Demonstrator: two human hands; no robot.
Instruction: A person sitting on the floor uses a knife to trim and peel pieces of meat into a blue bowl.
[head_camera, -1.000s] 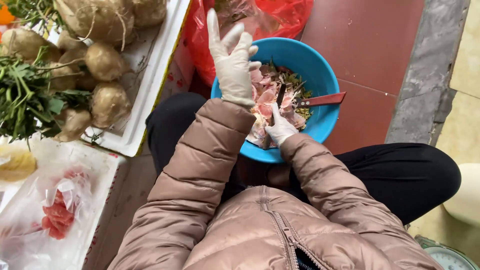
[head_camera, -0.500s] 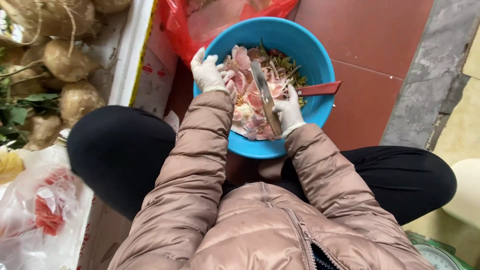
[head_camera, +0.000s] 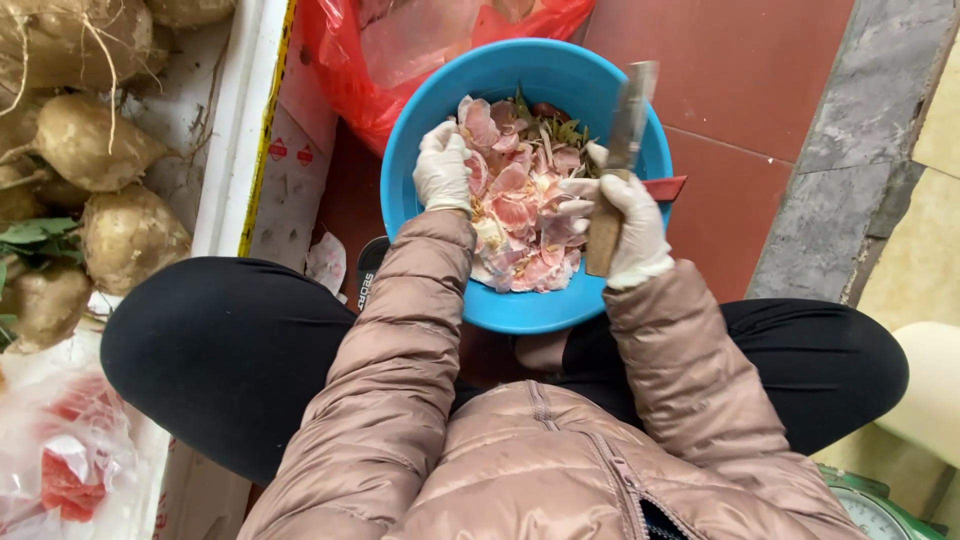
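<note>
A round blue bowl (head_camera: 440, 110) sits on the red tiled floor in front of my knees, holding pink peelings (head_camera: 520, 215) and some green leaves. My left hand (head_camera: 442, 168), in a white glove, rests curled on the peelings at the bowl's left side; whether it grips any is unclear. My right hand (head_camera: 625, 225), also gloved, is shut on the wooden handle of a knife (head_camera: 620, 150) whose blade points up and away over the bowl's right rim. A red handle (head_camera: 665, 187) pokes out past the rim beside that hand.
A white foam tray (head_camera: 225, 150) at the left holds several brown root vegetables (head_camera: 125, 235). A red plastic bag (head_camera: 370, 60) lies behind the bowl. Clear bags with red contents (head_camera: 70, 470) lie at lower left. A grey stone kerb (head_camera: 850, 190) runs along the right.
The knife has swung from lying across the bowl to pointing upright at its right side. My left hand has dropped from raised with spread fingers to curled on the peelings.
</note>
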